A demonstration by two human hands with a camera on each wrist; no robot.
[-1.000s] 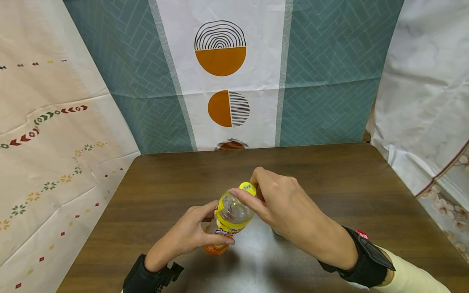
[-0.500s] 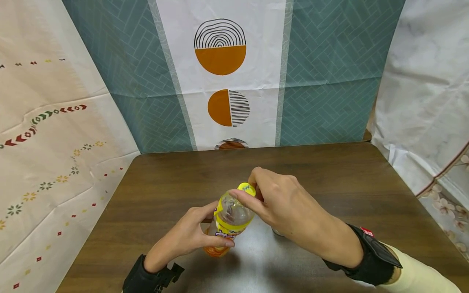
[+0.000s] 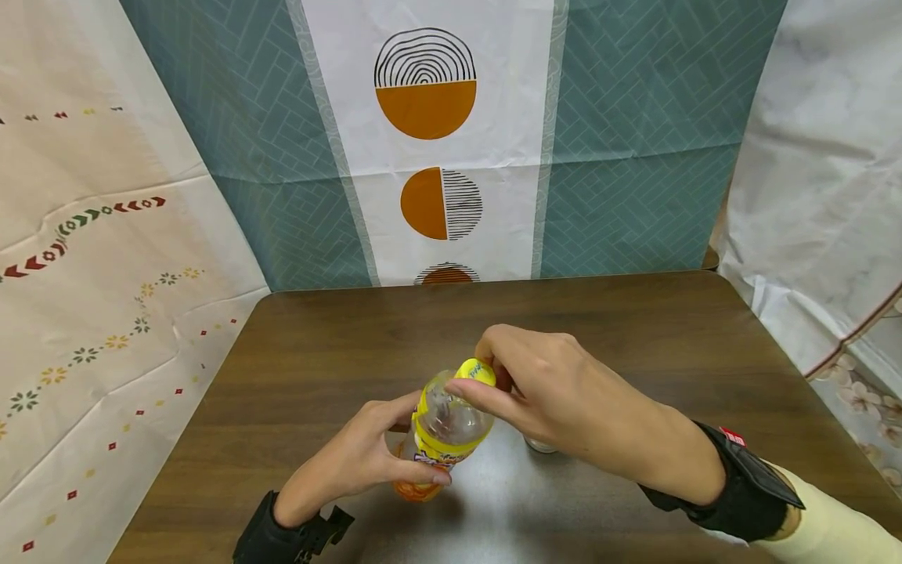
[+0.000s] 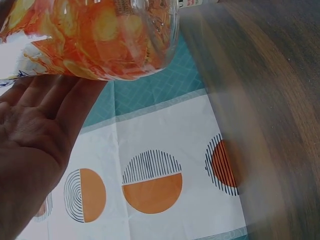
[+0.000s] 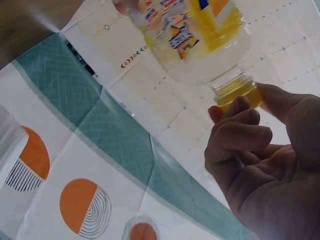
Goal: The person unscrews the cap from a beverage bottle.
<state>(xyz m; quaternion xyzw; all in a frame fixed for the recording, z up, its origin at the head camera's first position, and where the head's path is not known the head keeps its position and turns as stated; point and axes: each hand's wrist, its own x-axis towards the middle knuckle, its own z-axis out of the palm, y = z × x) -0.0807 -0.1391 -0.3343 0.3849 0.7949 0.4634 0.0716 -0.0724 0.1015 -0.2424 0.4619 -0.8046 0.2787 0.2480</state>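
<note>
A clear plastic drink bottle [image 3: 451,419] with a yellow-edged label and orange lower part is held tilted above the table. My left hand [image 3: 373,446] grips its lower body, thumb on the near side. In the left wrist view, the orange bottle base [image 4: 115,37] lies above the palm. My right hand [image 3: 557,384] pinches the yellow cap [image 3: 477,371] between thumb and fingers. In the right wrist view, the cap [image 5: 242,97] sits on the bottle's neck, with clear ridged neck showing beside it.
A small round-based item [image 3: 540,446] stands on the brown wooden table [image 3: 338,337], mostly hidden under my right hand. A teal and white patterned cloth [image 3: 620,157] hangs behind the table. Cream cloth [image 3: 106,274] hangs at the left and white cloth [image 3: 810,180] at the right.
My right wrist has shifted rightward while the fingers stay on the cap. The cap's print has turned, and the round-based item shows more. My left hand keeps its grip on the bottle.
</note>
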